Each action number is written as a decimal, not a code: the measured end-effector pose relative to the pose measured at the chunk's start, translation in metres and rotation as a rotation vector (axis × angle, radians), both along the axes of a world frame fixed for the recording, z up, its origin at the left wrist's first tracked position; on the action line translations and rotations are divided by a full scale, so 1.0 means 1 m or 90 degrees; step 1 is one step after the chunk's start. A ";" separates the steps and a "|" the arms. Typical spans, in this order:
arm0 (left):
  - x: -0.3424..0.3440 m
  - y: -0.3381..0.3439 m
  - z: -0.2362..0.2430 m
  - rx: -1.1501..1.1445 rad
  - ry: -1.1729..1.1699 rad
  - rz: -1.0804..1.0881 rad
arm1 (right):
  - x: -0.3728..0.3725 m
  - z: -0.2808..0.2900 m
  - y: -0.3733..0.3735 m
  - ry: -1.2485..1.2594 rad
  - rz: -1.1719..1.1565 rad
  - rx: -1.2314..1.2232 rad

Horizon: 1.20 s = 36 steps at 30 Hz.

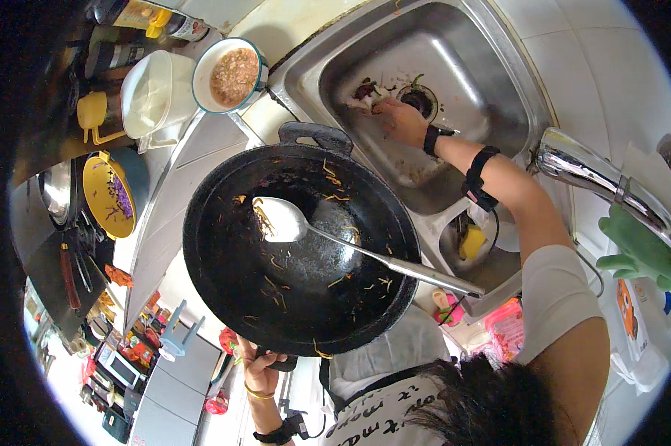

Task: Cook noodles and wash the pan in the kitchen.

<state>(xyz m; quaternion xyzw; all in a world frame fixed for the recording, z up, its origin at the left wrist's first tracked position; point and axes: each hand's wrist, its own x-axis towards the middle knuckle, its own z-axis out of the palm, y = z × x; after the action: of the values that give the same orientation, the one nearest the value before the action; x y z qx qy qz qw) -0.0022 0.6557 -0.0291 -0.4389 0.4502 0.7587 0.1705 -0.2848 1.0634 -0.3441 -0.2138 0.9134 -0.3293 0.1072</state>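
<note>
Dark hair [499, 401] hangs nearest. Between the hands: a round black metal wok [216, 297], a silver metal ladle [395, 264] across it. Left hand [260, 370] grips its handle [285, 363]; right hand [404, 125] touches dark-and-white scraps [364, 92] in the steel sink [491, 67], grip indeterminable.

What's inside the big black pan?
A metal spoon and scattered thin food shreds. The spoon covers part of the pan, so I can't see what's underneath.
</note>
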 end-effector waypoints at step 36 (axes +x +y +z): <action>0.019 -0.005 -0.004 -0.026 0.017 0.023 | -0.055 0.051 0.001 -0.229 -0.091 -0.024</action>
<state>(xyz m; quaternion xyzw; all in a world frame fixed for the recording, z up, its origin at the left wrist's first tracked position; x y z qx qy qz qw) 0.0166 0.6512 -0.0335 -0.4400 0.4598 0.7583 0.1415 -0.3398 1.0641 -0.2931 -0.0879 0.8860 -0.3859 0.2414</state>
